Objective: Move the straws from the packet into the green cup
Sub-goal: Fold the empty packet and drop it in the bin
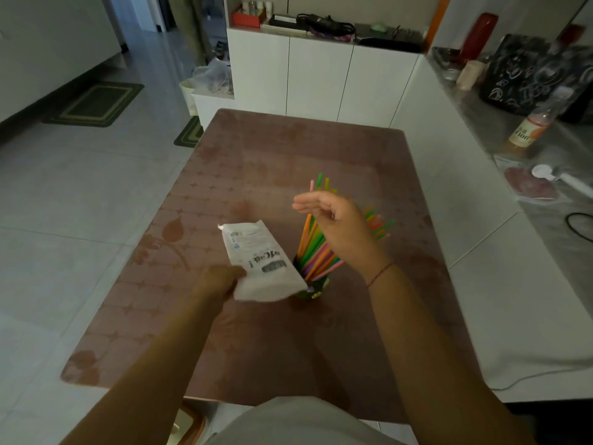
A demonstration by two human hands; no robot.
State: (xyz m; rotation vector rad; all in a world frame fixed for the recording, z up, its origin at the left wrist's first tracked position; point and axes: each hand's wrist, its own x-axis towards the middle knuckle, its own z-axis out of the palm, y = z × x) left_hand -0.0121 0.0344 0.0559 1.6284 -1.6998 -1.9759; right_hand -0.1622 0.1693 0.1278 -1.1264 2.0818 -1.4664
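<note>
The straws [316, 248] stand fanned in the green cup [316, 292], near the middle of the table [288, 149]. Our right hand [337, 223] hovers over them, fingers loosely half-curled, holding nothing we can see. Our left hand [221, 281] grips the flat white packet [263, 261] by its near end, just beside the cup. We judge the transfer all but complete. The packet should be drawn away without brushing the rim, lest the cup tip.
</note>
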